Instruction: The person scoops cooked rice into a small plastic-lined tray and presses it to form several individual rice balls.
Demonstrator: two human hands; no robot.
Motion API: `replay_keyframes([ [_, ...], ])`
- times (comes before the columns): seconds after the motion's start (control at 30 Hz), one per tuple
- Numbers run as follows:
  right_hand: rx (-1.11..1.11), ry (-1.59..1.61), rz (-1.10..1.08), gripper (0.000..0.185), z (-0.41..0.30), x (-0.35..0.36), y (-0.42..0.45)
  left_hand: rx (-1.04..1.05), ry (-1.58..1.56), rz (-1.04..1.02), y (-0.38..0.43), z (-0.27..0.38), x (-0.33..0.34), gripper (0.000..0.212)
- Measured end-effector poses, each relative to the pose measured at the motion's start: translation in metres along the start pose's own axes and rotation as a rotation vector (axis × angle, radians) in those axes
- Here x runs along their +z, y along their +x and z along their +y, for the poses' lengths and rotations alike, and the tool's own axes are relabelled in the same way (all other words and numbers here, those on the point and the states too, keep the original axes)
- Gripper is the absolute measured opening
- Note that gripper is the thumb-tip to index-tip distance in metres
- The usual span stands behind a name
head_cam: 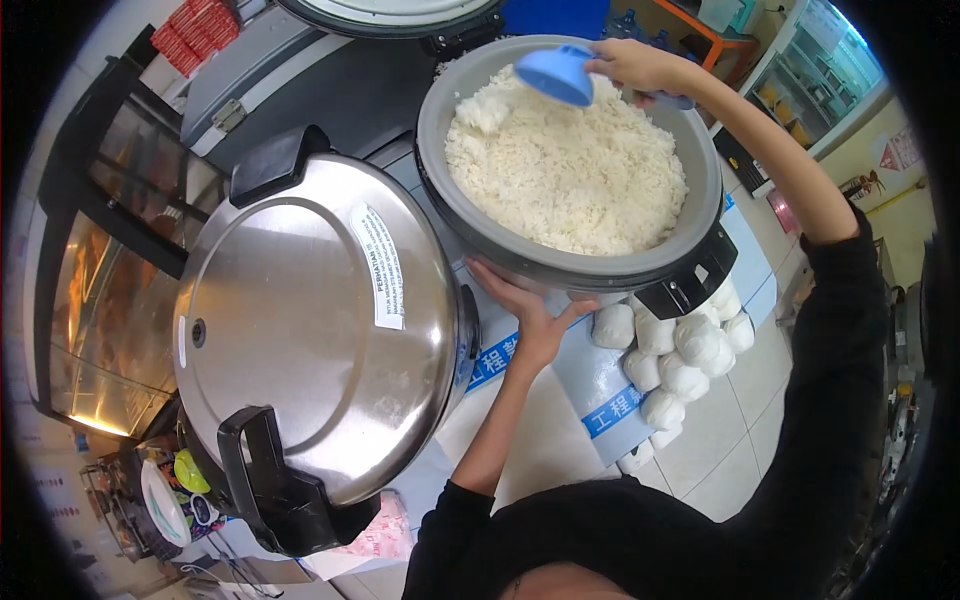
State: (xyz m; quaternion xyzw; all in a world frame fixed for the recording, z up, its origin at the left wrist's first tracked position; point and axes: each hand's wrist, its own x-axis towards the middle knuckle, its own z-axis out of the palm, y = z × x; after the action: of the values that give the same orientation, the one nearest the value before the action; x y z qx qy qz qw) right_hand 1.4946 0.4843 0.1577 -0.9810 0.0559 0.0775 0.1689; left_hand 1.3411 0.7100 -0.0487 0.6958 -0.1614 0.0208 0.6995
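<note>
My right hand (634, 66) grips a blue plastic scoop (555, 77) above the rice. A blue-grey handle end (673, 100) sticks out past that hand; whether it belongs to the scoop I cannot tell. Below lies cooked white rice (570, 172), filling much of a large rice cooker (574, 259) with a grey inner pot. Thumb and fingers spread, my left hand (536, 311) rests against the near side of this cooker, under its rim. Its fingertips are partly hidden there. Several round white wrapped bundles (682, 352) are piled near the cooker's black side handle (694, 274).
A second, lidded steel rice cooker (315, 330) stands at my left. Beyond it is a lit glass display case (120, 315). White paper sheets (536, 435) lie at the near table edge. A grey cooler box (300, 97) and red boxes (195, 34) are behind.
</note>
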Motion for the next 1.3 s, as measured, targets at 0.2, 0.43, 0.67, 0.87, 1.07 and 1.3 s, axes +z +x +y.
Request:
replay_keyframes([
  [0.2, -0.068, -0.308, 0.118, 0.027, 0.01, 0.046, 0.044, 0.067, 0.073, 0.008, -0.002, -0.007, 0.004, 0.14],
  [0.43, -0.206, -0.159, 0.071, 0.02, -0.063, 0.067, 0.01, -0.038, 0.255, -0.569, -0.015, -0.101, 0.005, 0.125],
  [0.67, -0.293, -0.12, -0.081, 0.022, -0.064, 0.084, -0.06, 0.053, 0.127, 0.03, -0.001, -0.002, 0.003, 0.144],
  [0.87, -0.264, -0.068, -0.312, 0.025, -0.06, 0.06, -0.122, 0.019, 0.128, 0.008, -0.002, -0.002, 0.003, 0.138],
  [1.07, -0.121, 0.089, -0.476, 0.02, -0.06, 0.079, -0.084, -0.063, -0.02, -0.224, -0.007, -0.024, 0.012, 0.141],
  [1.3, -0.153, 0.219, -0.769, 0.022, -0.021, 0.05, -0.069, -0.038, -0.09, -0.079, -0.002, -0.034, -0.002, 0.144],
])
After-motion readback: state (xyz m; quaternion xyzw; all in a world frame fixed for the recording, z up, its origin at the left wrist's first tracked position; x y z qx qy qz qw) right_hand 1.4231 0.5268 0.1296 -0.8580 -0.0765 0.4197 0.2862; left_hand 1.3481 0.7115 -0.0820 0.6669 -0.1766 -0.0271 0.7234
